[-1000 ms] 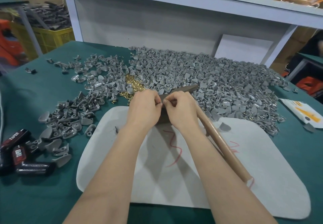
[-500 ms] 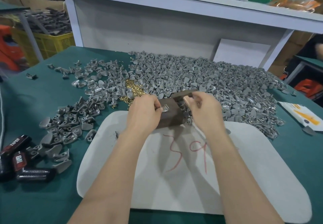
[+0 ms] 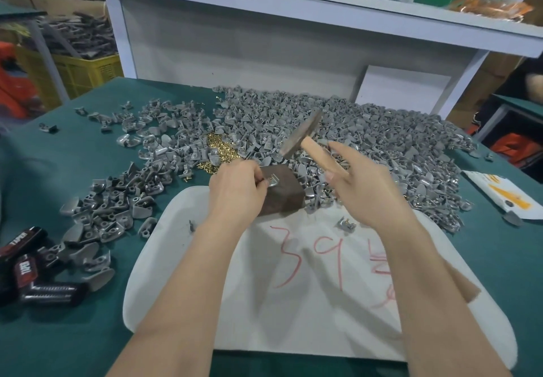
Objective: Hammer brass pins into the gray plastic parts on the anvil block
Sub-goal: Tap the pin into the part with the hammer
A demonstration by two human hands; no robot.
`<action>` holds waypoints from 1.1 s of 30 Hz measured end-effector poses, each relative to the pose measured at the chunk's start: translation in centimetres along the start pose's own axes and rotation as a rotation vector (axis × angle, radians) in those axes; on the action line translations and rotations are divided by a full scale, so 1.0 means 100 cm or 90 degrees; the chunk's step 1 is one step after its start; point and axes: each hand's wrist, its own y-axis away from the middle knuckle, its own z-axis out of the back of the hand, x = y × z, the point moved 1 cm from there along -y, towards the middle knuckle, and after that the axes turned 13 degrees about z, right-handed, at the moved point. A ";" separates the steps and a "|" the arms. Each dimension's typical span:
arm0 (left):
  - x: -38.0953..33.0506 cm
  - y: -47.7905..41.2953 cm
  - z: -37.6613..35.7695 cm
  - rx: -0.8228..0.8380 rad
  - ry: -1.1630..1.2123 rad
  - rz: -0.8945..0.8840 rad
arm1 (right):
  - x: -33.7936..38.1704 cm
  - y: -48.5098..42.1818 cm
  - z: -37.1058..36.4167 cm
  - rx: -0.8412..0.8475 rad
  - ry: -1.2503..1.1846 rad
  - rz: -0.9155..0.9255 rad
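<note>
Left hand [image 3: 238, 191] fingers [image 3: 258, 177] are pinching a gray part [image 3: 272, 182] down on top of the anvil block [image 3: 283, 198]; the pin is too small to see, probably seated. Right hand [image 3: 363, 193] is gripping the hammer [image 3: 302, 132] by its handle, with the head hanging above and right of the left fingers and the handle slanting back. Brass pins [image 3: 220, 148] are lying just beyond, gray heap [image 3: 367, 141] behind, white mat [image 3: 323, 318] on the table [image 3: 44, 170].

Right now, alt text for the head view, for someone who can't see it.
A person's right hand holds a hammer above a brown anvil block, where the left hand pinches a gray plastic part. The block sits on a white mat; heaped gray parts and brass pins lie behind.
</note>
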 end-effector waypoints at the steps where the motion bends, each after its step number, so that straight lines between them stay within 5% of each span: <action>1: 0.000 0.000 0.000 0.000 0.003 0.002 | 0.003 0.005 0.002 -0.050 0.021 0.021; 4: -0.001 0.001 0.001 -0.003 0.045 0.003 | 0.015 0.020 0.000 -0.160 0.026 0.055; 8: -0.002 0.002 0.002 0.019 0.066 0.024 | 0.022 0.028 -0.012 0.010 0.097 0.067; 13: -0.001 0.001 0.002 0.006 0.090 0.023 | 0.024 0.023 -0.001 -0.230 0.053 0.089; 17: -0.002 0.001 0.002 0.021 0.080 0.031 | 0.022 0.026 -0.009 0.016 0.084 0.076; 20: 0.000 0.001 0.001 0.009 0.097 0.032 | 0.026 0.020 0.001 -0.063 0.123 0.109; 23: 0.000 0.000 0.001 0.005 0.101 0.028 | 0.028 0.022 0.001 -0.204 -0.008 0.136; 27: -0.001 0.000 0.002 0.011 0.076 0.028 | 0.022 0.026 -0.009 0.048 0.081 0.077; 33: -0.001 0.000 0.002 -0.008 0.044 0.008 | 0.009 -0.003 -0.021 -0.040 0.003 0.010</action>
